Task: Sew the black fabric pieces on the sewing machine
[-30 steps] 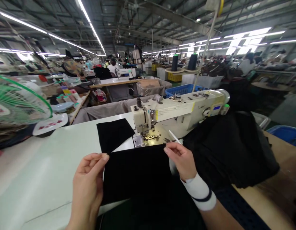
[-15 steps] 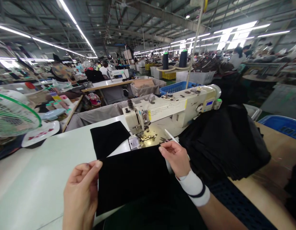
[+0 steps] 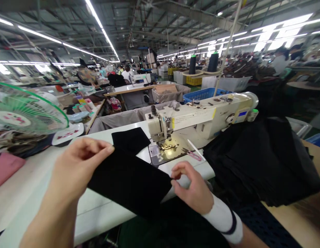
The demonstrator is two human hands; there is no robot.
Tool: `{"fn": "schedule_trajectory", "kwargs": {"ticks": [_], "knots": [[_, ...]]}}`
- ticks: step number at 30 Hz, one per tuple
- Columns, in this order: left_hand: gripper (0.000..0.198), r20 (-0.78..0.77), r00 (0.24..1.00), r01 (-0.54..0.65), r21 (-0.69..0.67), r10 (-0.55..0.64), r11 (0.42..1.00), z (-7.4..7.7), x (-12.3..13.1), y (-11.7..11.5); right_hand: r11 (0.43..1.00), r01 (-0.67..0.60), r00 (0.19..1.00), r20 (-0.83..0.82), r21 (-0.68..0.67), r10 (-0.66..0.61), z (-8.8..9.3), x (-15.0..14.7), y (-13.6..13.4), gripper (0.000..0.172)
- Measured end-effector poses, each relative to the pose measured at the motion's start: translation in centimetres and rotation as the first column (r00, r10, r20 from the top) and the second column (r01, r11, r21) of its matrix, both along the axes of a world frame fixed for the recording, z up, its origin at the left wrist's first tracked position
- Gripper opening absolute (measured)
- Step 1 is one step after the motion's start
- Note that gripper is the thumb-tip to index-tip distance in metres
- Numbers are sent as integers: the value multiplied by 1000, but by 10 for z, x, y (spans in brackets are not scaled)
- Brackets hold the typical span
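I hold a black fabric piece [image 3: 129, 181] stretched between both hands above the white table [image 3: 33, 193]. My left hand [image 3: 77, 168] pinches its upper left corner, raised. My right hand [image 3: 192, 187], with a white wrist band, pinches its right corner lower down. The piece hangs tilted, left end high. Behind it stands a cream sewing machine [image 3: 201, 119] with its lit needle plate [image 3: 166, 151]. A second black fabric piece [image 3: 130, 139] lies flat left of the needle.
A heap of black fabric [image 3: 260, 158] lies right of the machine. Pink-handled snips [image 3: 192, 154] rest by the needle plate. A green fan [image 3: 25, 110] stands at the left, a pink cloth [image 3: 6, 167] at the table's left edge. Other workstations and people fill the background.
My left hand rose and lifted its corner; my right hand drew back toward me and lower. The fabric went from lying level to hanging tilted.
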State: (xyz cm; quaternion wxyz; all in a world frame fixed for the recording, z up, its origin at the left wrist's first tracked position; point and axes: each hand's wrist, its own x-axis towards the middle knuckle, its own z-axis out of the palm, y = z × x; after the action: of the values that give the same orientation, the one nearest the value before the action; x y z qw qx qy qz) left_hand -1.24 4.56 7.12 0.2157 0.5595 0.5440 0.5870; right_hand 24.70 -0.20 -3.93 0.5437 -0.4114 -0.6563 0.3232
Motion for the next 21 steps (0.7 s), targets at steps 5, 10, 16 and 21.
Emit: {"fn": "schedule_trajectory", "kwargs": {"ticks": [5, 10, 16, 21], "knots": [[26, -365, 814, 312, -382, -453, 870, -20, 23, 68, 982, -174, 975, 156, 73, 161, -35, -14, -36, 17], [24, -370, 795, 310, -433, -481, 846, -105, 66, 104, 975, -175, 961, 241, 139, 138, -72, -3, -33, 18], [24, -339, 837, 317, -339, -429, 886, -142, 76, 98, 924, -225, 909, 408, 309, 85, -84, 17, -21, 22], [18, -353, 838, 315, -310, -416, 897, -150, 73, 96, 912, -242, 874, 482, 331, 56, -76, 22, -18, 21]]}}
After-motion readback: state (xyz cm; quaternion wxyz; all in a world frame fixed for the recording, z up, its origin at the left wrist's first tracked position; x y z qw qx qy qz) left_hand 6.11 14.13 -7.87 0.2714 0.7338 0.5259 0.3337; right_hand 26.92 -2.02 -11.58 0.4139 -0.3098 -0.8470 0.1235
